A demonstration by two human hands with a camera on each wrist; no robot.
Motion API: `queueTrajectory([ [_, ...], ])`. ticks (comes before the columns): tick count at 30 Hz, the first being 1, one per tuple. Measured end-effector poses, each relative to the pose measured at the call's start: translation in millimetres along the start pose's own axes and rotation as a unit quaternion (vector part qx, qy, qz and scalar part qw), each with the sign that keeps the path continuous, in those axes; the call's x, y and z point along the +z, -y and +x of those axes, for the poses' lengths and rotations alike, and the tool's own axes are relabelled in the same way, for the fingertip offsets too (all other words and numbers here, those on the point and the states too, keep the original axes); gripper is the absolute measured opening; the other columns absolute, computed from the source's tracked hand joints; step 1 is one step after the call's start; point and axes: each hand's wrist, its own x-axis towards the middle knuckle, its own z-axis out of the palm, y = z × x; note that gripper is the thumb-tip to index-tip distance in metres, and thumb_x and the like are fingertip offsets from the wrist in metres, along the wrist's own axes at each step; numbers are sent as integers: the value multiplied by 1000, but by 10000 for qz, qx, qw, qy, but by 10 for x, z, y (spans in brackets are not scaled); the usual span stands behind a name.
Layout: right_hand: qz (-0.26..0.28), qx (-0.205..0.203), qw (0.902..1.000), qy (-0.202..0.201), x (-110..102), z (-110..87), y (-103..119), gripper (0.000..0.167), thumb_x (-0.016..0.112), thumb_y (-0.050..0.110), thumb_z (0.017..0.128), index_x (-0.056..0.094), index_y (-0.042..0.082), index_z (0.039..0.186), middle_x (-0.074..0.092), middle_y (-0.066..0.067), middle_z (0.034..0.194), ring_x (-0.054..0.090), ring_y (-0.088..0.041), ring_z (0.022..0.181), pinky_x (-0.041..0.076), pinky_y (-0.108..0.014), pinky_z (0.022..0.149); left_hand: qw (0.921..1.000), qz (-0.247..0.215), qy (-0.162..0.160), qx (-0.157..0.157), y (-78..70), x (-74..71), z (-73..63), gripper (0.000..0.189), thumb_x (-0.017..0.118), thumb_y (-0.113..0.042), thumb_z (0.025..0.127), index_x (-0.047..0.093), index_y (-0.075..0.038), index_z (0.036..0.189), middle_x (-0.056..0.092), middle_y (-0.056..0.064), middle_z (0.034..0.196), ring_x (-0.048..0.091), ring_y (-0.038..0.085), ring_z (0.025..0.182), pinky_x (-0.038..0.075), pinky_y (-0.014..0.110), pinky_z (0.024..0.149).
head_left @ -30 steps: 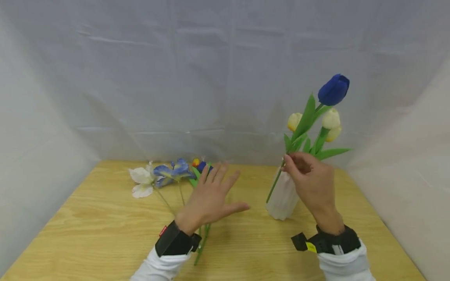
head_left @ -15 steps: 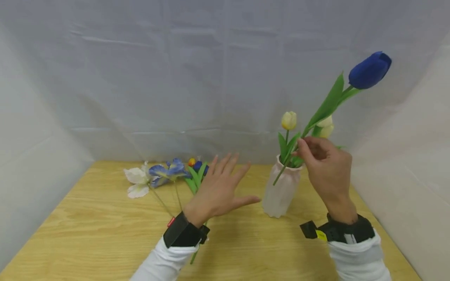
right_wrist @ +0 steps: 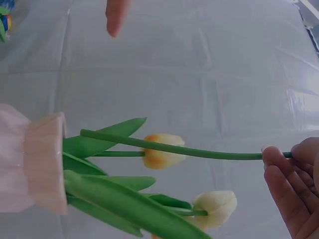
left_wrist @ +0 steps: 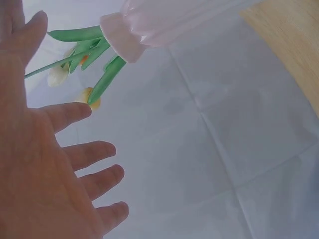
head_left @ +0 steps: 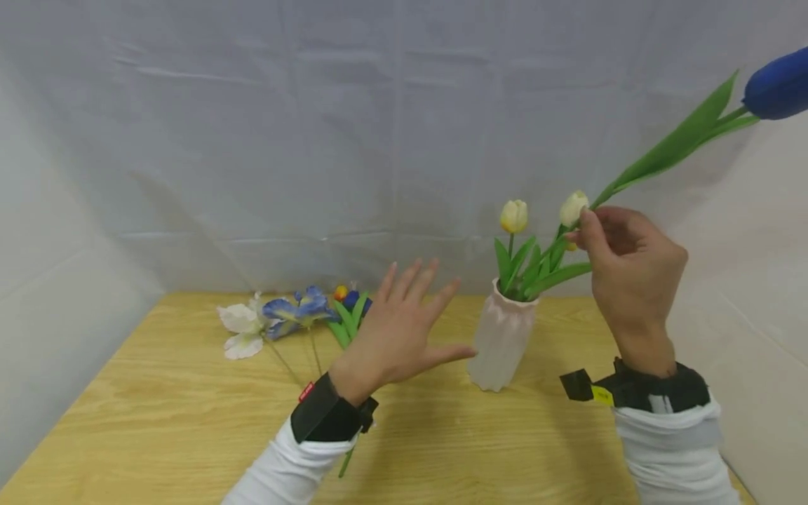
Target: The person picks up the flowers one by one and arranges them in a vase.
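My right hand (head_left: 637, 273) pinches the green stem of a blue tulip (head_left: 778, 85) between thumb and fingers. The bloom leans up to the right and is cut off by the head view's edge. In the right wrist view, the free end of the stem (right_wrist: 214, 153) points at the mouth of a pale pink ribbed vase (head_left: 501, 337); whether it is inside the rim I cannot tell. Several cream-yellow tulips (head_left: 514, 216) with green leaves stand in the vase. Left of it, my left hand (head_left: 394, 337) is spread with straight fingers and holds nothing.
On the wooden table (head_left: 189, 421), a white flower (head_left: 241, 328) and a blue-violet iris (head_left: 301, 313) lie at the back left. Beside them are green leaves (head_left: 345, 319) and an orange bloom (head_left: 341, 292), partly behind my left hand. A pale sheet (head_left: 315, 140) hangs behind.
My right hand has moved up and to the right with the blue tulip, which now tilts more to the right. The left hand has shifted slightly right, its fingers still spread.
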Motion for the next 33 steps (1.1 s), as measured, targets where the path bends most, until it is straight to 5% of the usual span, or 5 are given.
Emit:
queueTrajectory([
  [9, -604, 214, 9967, 495, 73, -156, -159, 21, 65, 16, 91, 71, -4, 94, 71, -14, 79, 59, 9, 64, 42, -9, 54, 9996, -252, 57, -78, 26, 137, -73, 90, 44, -79, 81, 36, -21, 149, 25, 15, 154, 19, 34, 141, 8, 53, 114],
  [18, -1259, 718, 9782, 1488, 167, -482, -299, 25, 61, 21, 95, 71, -1, 94, 71, -10, 74, 65, -20, 61, 37, -12, 42, 9990, -270, 325, -111, 42, 403, -183, 88, 43, -78, 82, 38, -21, 148, 28, 16, 152, 22, 35, 139, 11, 54, 113],
  [26, -1285, 673, 9757, 1644, 216, -574, -346, 21, 62, 15, 94, 71, -4, 93, 70, -12, 71, 66, -22, 59, 38, -11, 42, 9976, -434, 476, -255, 71, 471, -242, 87, 43, -78, 82, 39, -21, 148, 27, 16, 153, 20, 35, 140, 9, 54, 113],
  [33, -1610, 998, 9592, 2100, 166, -599, -359, 26, 68, 24, 91, 71, -1, 85, 68, -8, 67, 64, -18, 54, 44, -17, 42, 9970, -457, 530, -332, 100, 536, -272, 88, 42, -78, 82, 38, -21, 148, 28, 16, 153, 22, 35, 140, 8, 54, 113],
])
